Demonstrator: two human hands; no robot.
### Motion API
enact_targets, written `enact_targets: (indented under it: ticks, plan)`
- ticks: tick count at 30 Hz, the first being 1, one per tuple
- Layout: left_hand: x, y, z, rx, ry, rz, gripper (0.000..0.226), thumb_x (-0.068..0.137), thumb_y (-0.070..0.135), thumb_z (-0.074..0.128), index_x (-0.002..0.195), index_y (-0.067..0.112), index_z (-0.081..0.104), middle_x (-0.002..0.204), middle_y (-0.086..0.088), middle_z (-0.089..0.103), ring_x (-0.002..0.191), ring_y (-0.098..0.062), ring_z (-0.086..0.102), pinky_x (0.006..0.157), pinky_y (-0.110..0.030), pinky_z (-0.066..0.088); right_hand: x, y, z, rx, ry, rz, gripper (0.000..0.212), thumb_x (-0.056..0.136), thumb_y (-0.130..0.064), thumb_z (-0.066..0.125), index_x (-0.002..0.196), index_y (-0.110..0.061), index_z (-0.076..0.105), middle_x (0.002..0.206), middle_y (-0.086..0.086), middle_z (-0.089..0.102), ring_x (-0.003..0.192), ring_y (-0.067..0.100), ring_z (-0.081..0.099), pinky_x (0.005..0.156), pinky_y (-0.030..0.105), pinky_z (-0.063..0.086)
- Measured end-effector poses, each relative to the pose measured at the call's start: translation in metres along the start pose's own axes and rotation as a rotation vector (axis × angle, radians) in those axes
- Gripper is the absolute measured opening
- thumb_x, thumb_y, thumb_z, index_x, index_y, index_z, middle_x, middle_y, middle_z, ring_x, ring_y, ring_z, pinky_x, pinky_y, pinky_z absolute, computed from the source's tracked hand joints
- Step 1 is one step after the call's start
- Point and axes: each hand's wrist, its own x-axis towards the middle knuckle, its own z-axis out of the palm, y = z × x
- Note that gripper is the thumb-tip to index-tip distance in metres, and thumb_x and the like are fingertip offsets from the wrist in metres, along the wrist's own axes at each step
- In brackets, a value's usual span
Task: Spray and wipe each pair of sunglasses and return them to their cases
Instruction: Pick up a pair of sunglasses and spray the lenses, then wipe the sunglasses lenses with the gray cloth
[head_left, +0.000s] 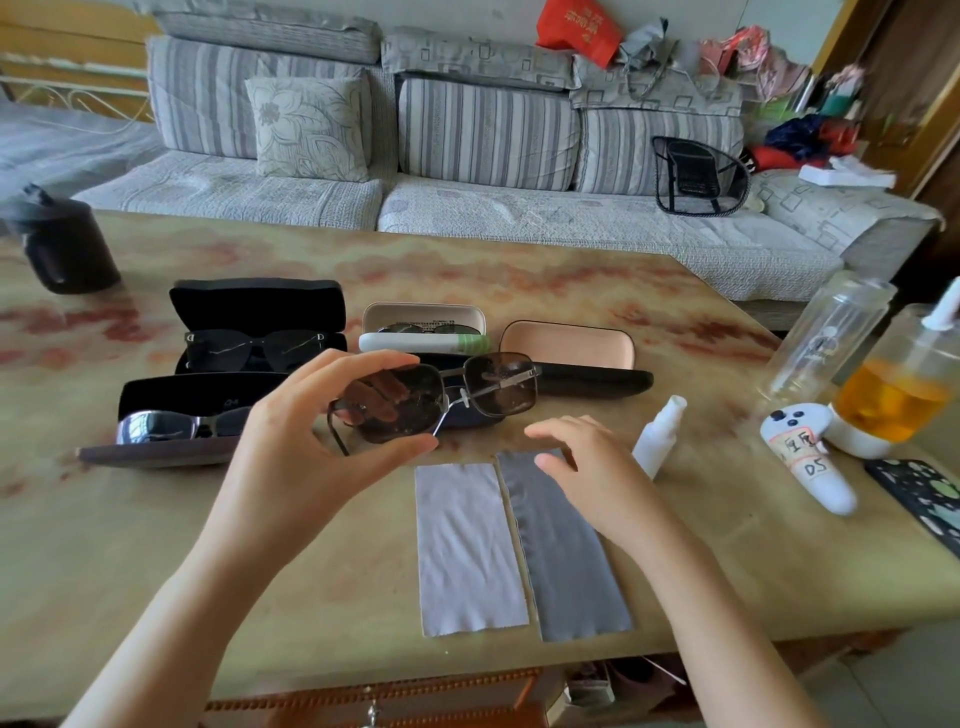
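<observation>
One pair of sunglasses (498, 389), long axis sideways, pinched in left hand (311, 415) left of spray bottle (660, 436); right hand (576, 457), open and empty, nearer it.

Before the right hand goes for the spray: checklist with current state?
1. Grip on glasses: left hand pinches one lens rim, ok.
2. Free right hand: open, holds nothing, ok.
3. Upright spray, just right of that hand, nothing between: ok.
4. Cloths laid flat, light cloth and dark cloth: ok.
5. Open pink-lined case for the return: ok.
6. Spray fill level: cannot tell.
</observation>
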Motion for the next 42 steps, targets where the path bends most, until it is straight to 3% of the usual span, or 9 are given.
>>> enact_targets:
  ticks: [5, 11, 14, 16, 20, 24, 31, 35, 42]
  plan:
    - [-0.001, -0.003, -0.004, 0.001, 0.009, -0.001, 0.052, 0.062, 0.036, 0.079, 0.113, 0.031, 0.066, 0.092, 0.007, 0.065, 0.084, -0.007, 0.064, 0.079, -0.007, 0.043, 0.022, 0.003, 0.002, -0.030, -0.088, 0.083, 0.035, 0.095, -0.019, 0.060, 0.129, -0.017, 0.057, 0.117, -0.002, 0.057, 0.117, 0.015, 0.049, 0.094, 0.027, 0.039]
    - [-0.001, -0.006, -0.008, -0.018, 0.020, -0.004, 0.053, 0.062, 0.038, 0.078, 0.113, 0.033, 0.065, 0.091, 0.010, 0.065, 0.083, -0.007, 0.064, 0.078, -0.010, 0.045, 0.027, 0.009, 0.001, -0.029, -0.188, 0.191, 0.010, 0.091, -0.027, 0.064, 0.092, -0.023, 0.055, 0.079, -0.005, 0.051, 0.095, 0.016, 0.044, 0.077, 0.031, 0.037]
    - [-0.001, -0.007, -0.010, -0.029, 0.027, -0.010, 0.053, 0.061, 0.040, 0.078, 0.113, 0.035, 0.065, 0.091, 0.008, 0.065, 0.083, -0.008, 0.064, 0.077, -0.011, 0.046, 0.024, 0.006, -0.004, -0.073, -0.236, 0.201, 0.016, 0.091, -0.028, 0.063, 0.080, -0.023, 0.054, 0.083, -0.006, 0.046, 0.098, 0.014, 0.039, 0.083, 0.032, 0.037]
    - [-0.001, -0.007, -0.011, -0.025, 0.029, -0.007, 0.054, 0.061, 0.040, 0.077, 0.113, 0.034, 0.065, 0.090, 0.006, 0.066, 0.082, -0.008, 0.064, 0.077, -0.011, 0.046, 0.020, 0.001, -0.007, -0.075, -0.200, 0.177, 0.018, 0.090, -0.026, 0.063, 0.075, -0.022, 0.053, 0.086, -0.005, 0.048, 0.097, 0.015, 0.042, 0.084, 0.031, 0.039]
    - [-0.001, -0.008, -0.012, -0.036, 0.031, -0.005, 0.053, 0.061, 0.039, 0.078, 0.113, 0.032, 0.065, 0.090, 0.005, 0.066, 0.081, -0.006, 0.064, 0.078, -0.013, 0.047, 0.006, -0.013, -0.022, 0.229, -0.020, 0.213, 0.014, 0.086, -0.019, 0.061, 0.073, -0.016, 0.056, 0.061, -0.006, 0.050, 0.057, 0.004, 0.044, 0.055, 0.016, 0.032]
    - [-0.002, -0.008, -0.014, -0.048, 0.006, -0.008, 0.052, 0.061, 0.037, 0.079, 0.111, 0.036, 0.065, 0.093, 0.006, 0.067, 0.086, -0.007, 0.065, 0.082, -0.017, 0.049, -0.001, -0.016, -0.041, 0.439, 0.096, 0.228, 0.016, 0.089, -0.019, 0.060, 0.073, -0.018, 0.058, 0.052, -0.013, 0.047, 0.045, -0.001, 0.039, 0.055, 0.023, 0.027]
    - [0.000, -0.012, -0.023, -0.062, -0.108, 0.026, 0.053, 0.066, 0.047, 0.084, 0.114, 0.040, 0.064, 0.101, 0.007, 0.067, 0.096, -0.011, 0.066, 0.087, -0.030, 0.049, 0.006, -0.030, -0.069, 0.695, 0.256, 0.063, 0.020, 0.092, -0.013, 0.060, 0.074, -0.020, 0.054, 0.055, -0.017, 0.047, 0.052, -0.003, 0.037, 0.048, 0.010, 0.027]
    - [0.002, -0.012, -0.021, -0.090, -0.158, 0.023, 0.052, 0.063, 0.052, 0.076, 0.113, 0.041, 0.064, 0.105, 0.010, 0.068, 0.100, -0.010, 0.066, 0.090, -0.028, 0.050, 0.012, -0.043, -0.074, 0.829, 0.282, -0.067, 0.007, 0.081, -0.029, 0.062, 0.076, -0.027, 0.058, 0.069, -0.012, 0.059, 0.076, 0.011, 0.050, 0.076, 0.033, 0.038]
    - [0.002, -0.017, -0.018, -0.091, -0.178, 0.017, 0.052, 0.063, 0.053, 0.076, 0.113, 0.043, 0.063, 0.105, 0.008, 0.068, 0.100, -0.013, 0.066, 0.089, -0.036, 0.052, 0.003, -0.076, -0.061, 0.840, 0.008, -0.311, 0.013, 0.088, -0.027, 0.068, 0.084, -0.026, 0.055, 0.068, -0.001, 0.054, 0.066, 0.014, 0.044, 0.062, 0.026, 0.036]
